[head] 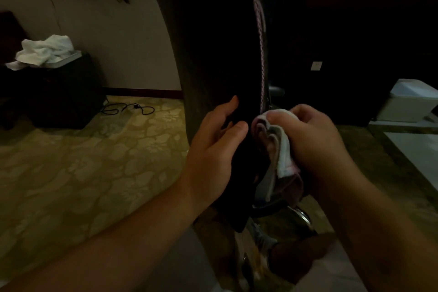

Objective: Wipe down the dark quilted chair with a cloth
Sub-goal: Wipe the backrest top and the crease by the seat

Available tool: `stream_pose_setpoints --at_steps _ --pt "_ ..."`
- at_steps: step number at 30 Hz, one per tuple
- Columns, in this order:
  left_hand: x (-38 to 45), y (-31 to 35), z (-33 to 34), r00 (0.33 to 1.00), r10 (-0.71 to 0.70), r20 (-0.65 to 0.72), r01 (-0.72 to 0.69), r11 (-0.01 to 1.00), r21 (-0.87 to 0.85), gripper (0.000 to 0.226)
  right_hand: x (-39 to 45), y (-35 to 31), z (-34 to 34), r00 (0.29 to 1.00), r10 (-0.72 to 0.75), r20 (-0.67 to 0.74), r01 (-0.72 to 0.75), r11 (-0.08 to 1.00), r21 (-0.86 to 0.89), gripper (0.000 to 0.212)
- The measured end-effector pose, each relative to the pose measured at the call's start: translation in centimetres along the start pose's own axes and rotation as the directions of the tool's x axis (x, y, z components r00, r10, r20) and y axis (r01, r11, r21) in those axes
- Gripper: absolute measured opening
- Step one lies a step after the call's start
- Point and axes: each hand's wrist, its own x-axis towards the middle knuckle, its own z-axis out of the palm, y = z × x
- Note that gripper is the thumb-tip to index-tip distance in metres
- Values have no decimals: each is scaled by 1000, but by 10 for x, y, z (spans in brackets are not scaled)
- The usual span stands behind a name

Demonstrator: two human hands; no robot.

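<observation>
Head view, right hand (315,135) gripping cloth (277,147) against chair (213,42), left hand (213,140) steadying

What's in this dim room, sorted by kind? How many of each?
Hands: 2, the left hand on the chair, the right hand holding the cloth
Chairs: 1
Wiping cloths: 1
White towel piles: 1
Dark cabinets: 1
Floor cables: 1
White boxes: 1
Total: 8

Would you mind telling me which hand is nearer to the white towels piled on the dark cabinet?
Left. The left hand rests on the chair, on the white towels' side; the right hand grips the cloth farther away.
</observation>
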Motion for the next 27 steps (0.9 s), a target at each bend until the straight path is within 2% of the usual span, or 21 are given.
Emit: stream_pose_setpoints --at_steps 3,10,15,18,22,25,27 --pt "-2 1 1 1000 -22 11 23 1000 -19 58 -1 -4 -2 999 -33 9 33 999 9 18" --pt "-5 6 2 999 -33 29 32 999 26 63 -9 28 -2 991 135 -13 -136 982 -129 21" --pt "-7 5 6 998 -30 54 30 1000 -2 55 -8 -4 -4 1000 31 1 -31 1000 4 16" --pt "-9 10 4 997 -23 80 19 999 45 45 -8 -18 -5 1000 -19 -6 20 999 49 16" --pt "0 22 -5 997 44 57 -48 997 64 30 -10 -8 -7 997 72 6 -72 997 26 18" --pt "6 32 -3 991 132 18 -133 990 46 33 -11 1 -7 990 141 22 -141 990 -11 18" --pt "6 33 2 989 146 30 -147 989 35 44 -10 -3 -6 989 144 11 -144 989 -33 18"
